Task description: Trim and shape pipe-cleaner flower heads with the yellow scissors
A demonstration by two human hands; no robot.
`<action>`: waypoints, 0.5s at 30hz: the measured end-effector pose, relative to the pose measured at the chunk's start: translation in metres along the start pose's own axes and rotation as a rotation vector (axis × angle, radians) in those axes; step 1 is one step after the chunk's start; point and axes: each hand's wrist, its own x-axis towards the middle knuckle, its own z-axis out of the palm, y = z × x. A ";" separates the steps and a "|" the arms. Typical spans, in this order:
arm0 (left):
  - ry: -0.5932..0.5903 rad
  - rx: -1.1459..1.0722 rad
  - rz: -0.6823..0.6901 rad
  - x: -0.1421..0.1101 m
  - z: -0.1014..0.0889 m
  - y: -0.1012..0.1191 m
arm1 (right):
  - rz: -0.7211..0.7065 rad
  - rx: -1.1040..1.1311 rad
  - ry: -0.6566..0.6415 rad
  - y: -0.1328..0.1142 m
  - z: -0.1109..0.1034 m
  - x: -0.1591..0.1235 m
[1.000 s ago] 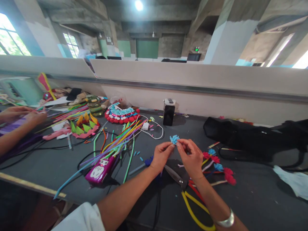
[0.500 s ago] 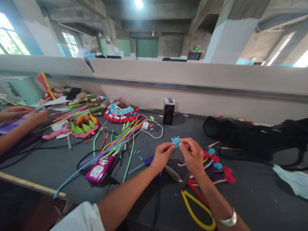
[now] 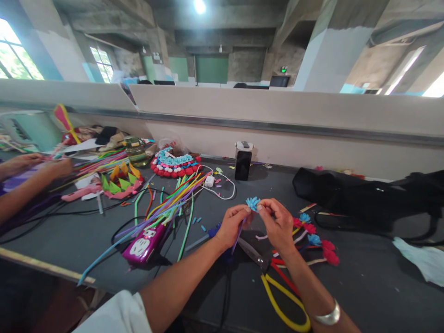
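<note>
A small blue pipe-cleaner flower (image 3: 253, 203) is held up over the table between my two hands. My left hand (image 3: 231, 226) is closed in a pinch beneath it, with a purple stem (image 3: 237, 237) hanging down from the fingers. At the flower's right side, my right hand (image 3: 278, 224) pinches its petals between thumb and forefinger. Scissors (image 3: 262, 263) with red and yellow handles lie below my hands, partly behind my right forearm. Beside that forearm rest several red and blue flowers (image 3: 314, 239) on stems. A dark blue bundle (image 3: 214, 230) is half hidden behind my left wrist.
Left of my hands, coloured pipe cleaners (image 3: 173, 199) lie across a purple power strip (image 3: 144, 245). Farther back are a beaded collar (image 3: 175, 162), a leafy crown (image 3: 121, 181) and a phone (image 3: 243, 164). A black bag (image 3: 360, 196) lies right. Another person's hands (image 3: 52, 169) work at far left.
The flower has turned and now shows a fuller, rounder head. A purple stem has come into sight below my left hand. My right hand has barely moved.
</note>
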 end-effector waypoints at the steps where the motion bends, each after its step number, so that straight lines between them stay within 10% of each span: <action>1: -0.002 -0.022 -0.010 0.000 0.000 0.000 | -0.001 0.007 -0.002 0.000 0.000 0.000; 15: 0.057 -0.027 0.039 0.004 -0.006 -0.009 | 0.002 0.032 0.145 0.000 0.001 -0.003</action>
